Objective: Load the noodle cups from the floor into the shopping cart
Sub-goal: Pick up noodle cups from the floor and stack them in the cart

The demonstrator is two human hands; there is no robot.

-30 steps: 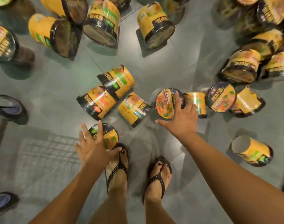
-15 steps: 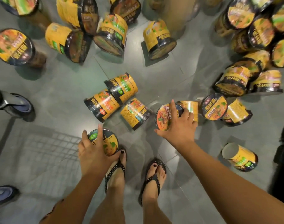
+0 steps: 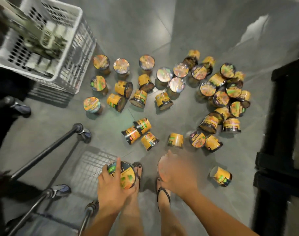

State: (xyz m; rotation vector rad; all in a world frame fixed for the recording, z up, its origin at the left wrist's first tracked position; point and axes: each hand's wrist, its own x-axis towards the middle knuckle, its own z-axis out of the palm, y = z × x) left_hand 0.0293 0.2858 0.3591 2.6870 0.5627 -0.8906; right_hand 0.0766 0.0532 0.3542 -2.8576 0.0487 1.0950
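Down at six o'clock, above black flip-flops (image 3: 163, 195) on two bare feet, gripping a round yellow-and-black noodle cup (image 3: 126, 178) with the left hand (image 3: 111, 186). Fingers curled over the printed lid, lid facing up, cup lifted clear of the grey tiled floor (image 3: 179, 31).

Just to the right, toward five o'clock, holding a second cup (image 3: 161, 167) under the right hand (image 3: 177, 174). Only a pale reddish arc of lid showing past the knuckles, with one finger reaching over the far rim. Too blurred to tell exactly how the remaining fingers lie.

Toward eight o'clock, the dark tubular frame and grey wire mesh of the shopping cart (image 3: 43, 154), with the mesh just beside the left hand.

Spread from eleven round to three o'clock, dozens of loose cups (image 3: 121, 65) of the same yellow-and-black kind, some upright with lids up, others tipped on their sides and crowded together at two o'clock. Near centre, three fallen cups (image 3: 142, 126) lying side by side and touching. Just beyond the right hand, a single tipped cup (image 3: 176, 139). Out at four o'clock, well apart from the heap, a lone cup (image 3: 221, 176) on its side, pale base showing.

Up at ten o'clock, a white perforated plastic crate (image 3: 77, 53). Along the three o'clock edge, a tall black unit (image 3: 281, 133), blurred.
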